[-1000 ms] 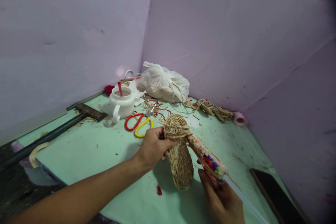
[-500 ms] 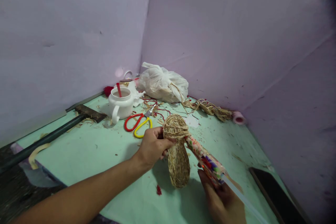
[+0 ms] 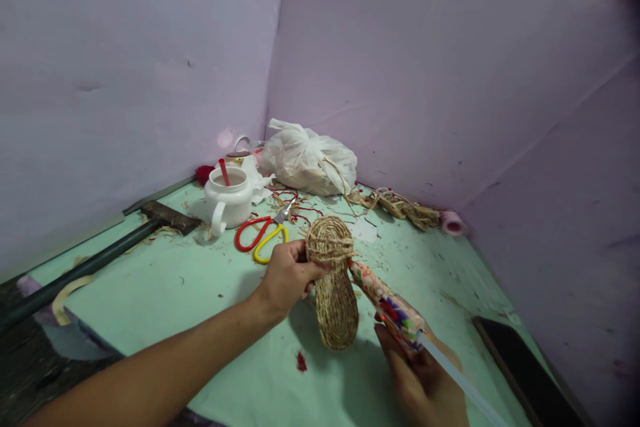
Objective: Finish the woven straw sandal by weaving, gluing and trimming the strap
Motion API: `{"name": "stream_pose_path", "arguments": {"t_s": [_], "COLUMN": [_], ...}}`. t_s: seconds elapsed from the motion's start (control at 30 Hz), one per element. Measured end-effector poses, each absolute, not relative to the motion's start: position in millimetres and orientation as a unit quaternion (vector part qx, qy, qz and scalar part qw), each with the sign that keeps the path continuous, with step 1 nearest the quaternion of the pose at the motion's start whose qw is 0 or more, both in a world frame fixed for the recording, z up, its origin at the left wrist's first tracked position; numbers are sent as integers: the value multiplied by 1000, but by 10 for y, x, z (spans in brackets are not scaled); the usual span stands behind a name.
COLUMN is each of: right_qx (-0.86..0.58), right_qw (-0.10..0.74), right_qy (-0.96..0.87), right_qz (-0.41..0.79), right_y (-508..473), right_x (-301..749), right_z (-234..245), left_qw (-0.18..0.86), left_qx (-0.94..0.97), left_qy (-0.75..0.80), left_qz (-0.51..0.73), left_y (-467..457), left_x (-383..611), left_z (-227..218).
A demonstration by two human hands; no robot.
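Note:
My left hand is closed on the side of a small woven straw sandal, holding it tilted above the green table. A straw band wraps across the sandal's front. My right hand grips a glue gun with a colourful patterned body; its nozzle touches the sandal by the band. A clear glue stick pokes out of the gun's back, towards me.
Red and yellow scissors, a white pot with a red stick, a hammer, a white plastic bag, braided straw and a pink roll lie around the back. A dark phone lies at right. Walls close in behind.
The sandal has turned slightly and shifted a little left in my left hand; the glue gun followed, staying against it.

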State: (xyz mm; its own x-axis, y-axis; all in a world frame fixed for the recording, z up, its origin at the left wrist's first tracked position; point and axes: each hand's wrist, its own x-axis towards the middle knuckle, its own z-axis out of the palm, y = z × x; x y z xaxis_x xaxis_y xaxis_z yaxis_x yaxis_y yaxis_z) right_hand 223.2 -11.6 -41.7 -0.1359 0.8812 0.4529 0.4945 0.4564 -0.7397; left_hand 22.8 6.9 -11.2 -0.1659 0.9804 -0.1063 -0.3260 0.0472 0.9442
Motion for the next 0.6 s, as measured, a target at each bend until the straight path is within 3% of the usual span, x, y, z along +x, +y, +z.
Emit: {"name": "stream_pose_path", "arguments": {"t_s": [0.33,0.53,0.6], "right_qx": [-506,-493,-490], "right_qw": [488,554,523], "right_qy": [-640,-415,-338], "right_qz": [309,528,610], "right_y": [-68,316,544], "right_x": [2235,2343,2366], "right_z": [-197,-97,-75], "left_qw": [604,633,630], "left_qx": [253,239,235], "left_qy": [454,449,457], "left_qz": [604,584,582], "left_y": [152,155,156], "left_x": [157,154,149], "left_z": [-129,-140,-132]}}
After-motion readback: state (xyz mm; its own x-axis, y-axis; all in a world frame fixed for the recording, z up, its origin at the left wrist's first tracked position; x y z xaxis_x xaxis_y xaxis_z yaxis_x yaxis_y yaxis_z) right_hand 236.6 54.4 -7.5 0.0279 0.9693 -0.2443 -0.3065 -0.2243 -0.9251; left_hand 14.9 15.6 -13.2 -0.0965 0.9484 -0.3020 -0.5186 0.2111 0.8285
